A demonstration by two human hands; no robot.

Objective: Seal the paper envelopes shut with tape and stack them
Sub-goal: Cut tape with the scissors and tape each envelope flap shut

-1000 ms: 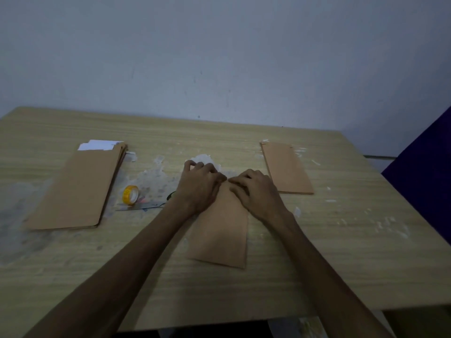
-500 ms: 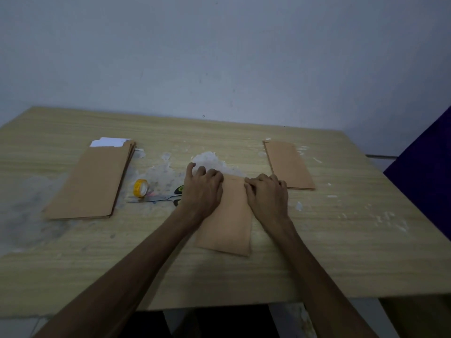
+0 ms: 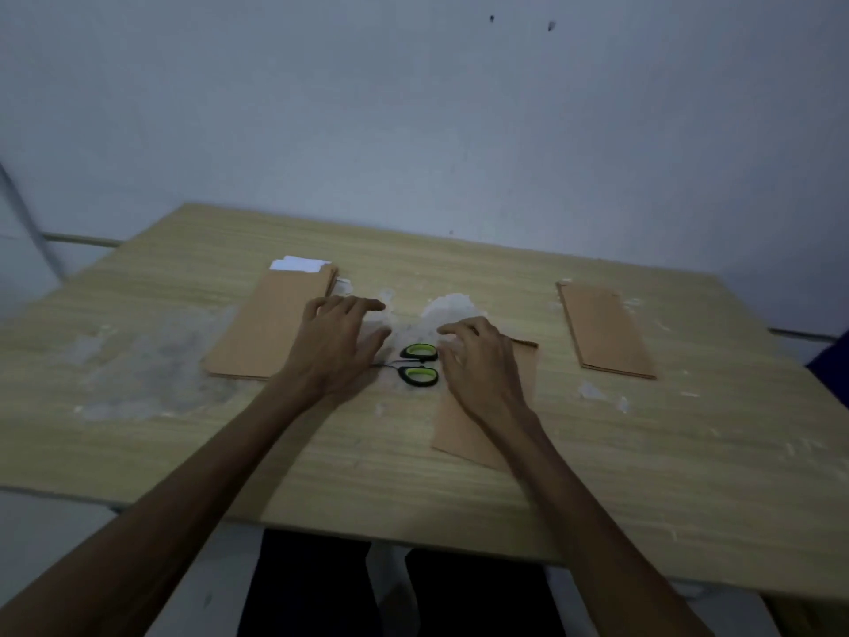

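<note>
A brown paper envelope [image 3: 494, 420] lies lengthwise in the middle of the wooden table [image 3: 666, 475]. My right hand [image 3: 482, 360] rests on its far end with fingers loosely bent. My left hand [image 3: 335, 347] lies flat on the table to the left of it, fingers spread, beside the pile of open envelopes [image 3: 266, 333] with white paper sticking out at the far end. Between my hands lie scissors [image 3: 418, 367] with green and black handles; their blades run under my left hand. The tape roll is hidden. A stack of envelopes [image 3: 604, 335] sits at the right.
White scuffed patches and paper scraps mark the table around the scissors and at the left. A plain wall stands behind the table's far edge. My legs show below the near edge. A dark blue object touches the right border.
My left hand has left the middle envelope and moved left over the spot where the yellow tape roll lay, hiding it. My right hand stays on the envelope. The scissor handles now show.
</note>
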